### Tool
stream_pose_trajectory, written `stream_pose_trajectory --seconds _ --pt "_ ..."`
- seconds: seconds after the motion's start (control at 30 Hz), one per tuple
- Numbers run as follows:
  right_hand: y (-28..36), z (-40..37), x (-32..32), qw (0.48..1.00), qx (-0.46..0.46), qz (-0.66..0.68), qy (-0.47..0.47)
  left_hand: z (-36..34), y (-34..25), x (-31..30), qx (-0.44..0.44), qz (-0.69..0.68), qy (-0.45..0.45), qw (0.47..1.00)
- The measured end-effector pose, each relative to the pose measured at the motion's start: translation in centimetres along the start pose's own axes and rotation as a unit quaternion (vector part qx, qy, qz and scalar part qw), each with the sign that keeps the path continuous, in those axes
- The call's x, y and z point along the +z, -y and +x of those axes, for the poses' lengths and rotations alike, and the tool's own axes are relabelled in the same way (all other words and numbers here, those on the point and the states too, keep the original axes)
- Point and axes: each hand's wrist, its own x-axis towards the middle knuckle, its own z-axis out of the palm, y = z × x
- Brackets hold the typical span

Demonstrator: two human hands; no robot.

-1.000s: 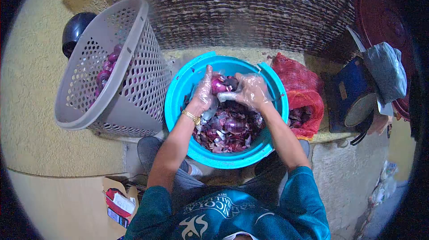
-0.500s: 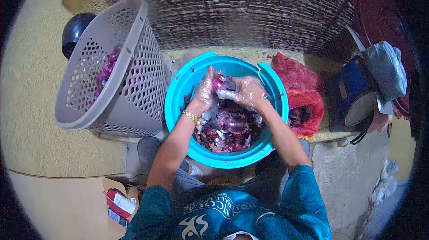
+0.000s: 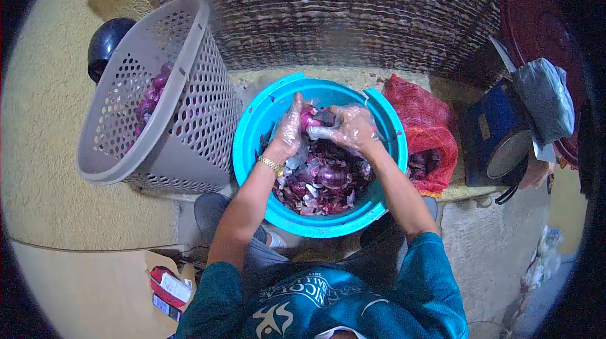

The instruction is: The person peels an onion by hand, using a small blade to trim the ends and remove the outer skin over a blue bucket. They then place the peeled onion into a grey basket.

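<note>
Over a turquoise tub (image 3: 245,149), both my hands wear clear plastic gloves. My left hand (image 3: 290,129) grips a red onion (image 3: 307,119), its thumb pointing up along the onion's side. From the other side my right hand (image 3: 352,127) closes on the same onion, fingers curled and thumb stretched towards it. A dark flap, seemingly onion skin (image 3: 326,117), sits between the right fingers and the onion. Below, loose purple peels (image 3: 307,197) fill the tub, and another red onion (image 3: 331,176) lies on them.
A tall grey perforated basket (image 3: 196,112) holding several red onions (image 3: 146,109) leans at left. To the tub's right lies a red mesh sack (image 3: 421,112). Further right are a blue box (image 3: 489,127) and a grey plastic bag (image 3: 546,99). A phone (image 3: 167,307) lies at lower left.
My right fingers have curled in closer and pulled the dark skin flap slightly across the onion. The left hand and tub stay in place.
</note>
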Motion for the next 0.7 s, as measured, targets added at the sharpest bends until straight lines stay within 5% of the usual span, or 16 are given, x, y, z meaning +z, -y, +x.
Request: stream_pose_trajectory --seconds 0.07,0.13,0.37,0.7 --pt "0.1 0.0 -0.2 1.0 -0.004 0.002 -0.007 0.0 0.0 0.0 0.005 -0.001 -0.001 1.0" --pt "1.4 0.3 -1.9 0.991 0.056 -0.001 0.118 0.0 0.0 0.1 0.009 -0.001 -0.002 1.0" --pt "-0.6 0.0 1.0 0.997 0.002 0.01 0.072 -0.6 -0.5 0.7 -0.001 -0.012 0.016 1.0" --pt "1.6 0.1 -2.6 0.998 -0.004 -0.058 0.039 -0.3 -0.5 -0.3 -0.025 0.018 0.001 1.0"
